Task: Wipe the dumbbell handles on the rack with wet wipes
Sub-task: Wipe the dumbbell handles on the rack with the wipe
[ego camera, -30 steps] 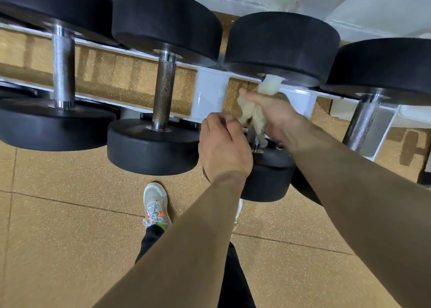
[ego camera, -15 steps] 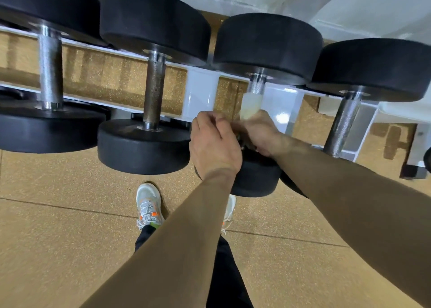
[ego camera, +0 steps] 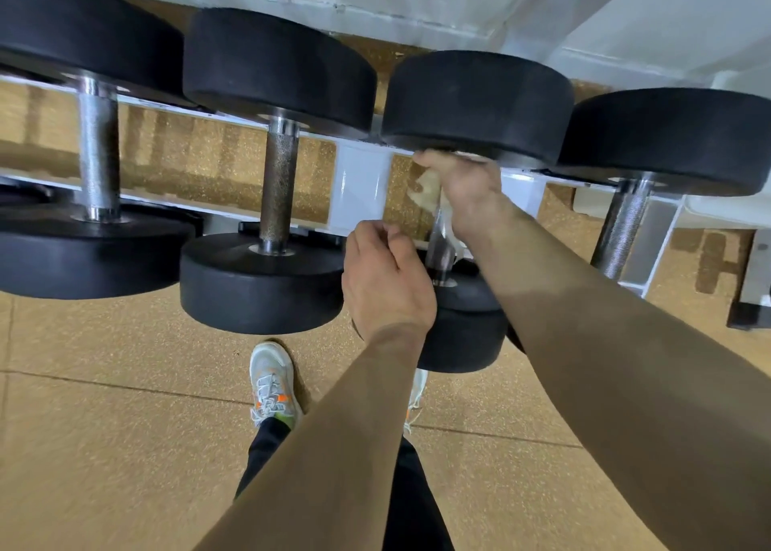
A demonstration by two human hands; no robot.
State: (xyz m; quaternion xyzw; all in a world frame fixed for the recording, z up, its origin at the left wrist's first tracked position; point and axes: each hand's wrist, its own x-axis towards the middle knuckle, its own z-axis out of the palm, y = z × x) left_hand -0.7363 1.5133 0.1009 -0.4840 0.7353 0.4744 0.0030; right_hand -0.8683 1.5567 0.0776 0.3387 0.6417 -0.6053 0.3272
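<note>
Gripping the wet wipe [ego camera: 425, 187] around the handle [ego camera: 440, 250] of the third dumbbell [ego camera: 475, 100] from the left, the right hand [ego camera: 467, 191] is at the handle's far end, touching the far black head. The left hand [ego camera: 384, 287] is beside the near end with its fingers curled; I cannot tell if it holds something. The dumbbell lies on the white rack [ego camera: 359, 187].

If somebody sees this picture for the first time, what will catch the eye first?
A row of black dumbbells fills the top, lying on a white rack. At centre, the right hand grips a wet wipe around the third dumbbell's handle; the left hand is curled just below.
</note>
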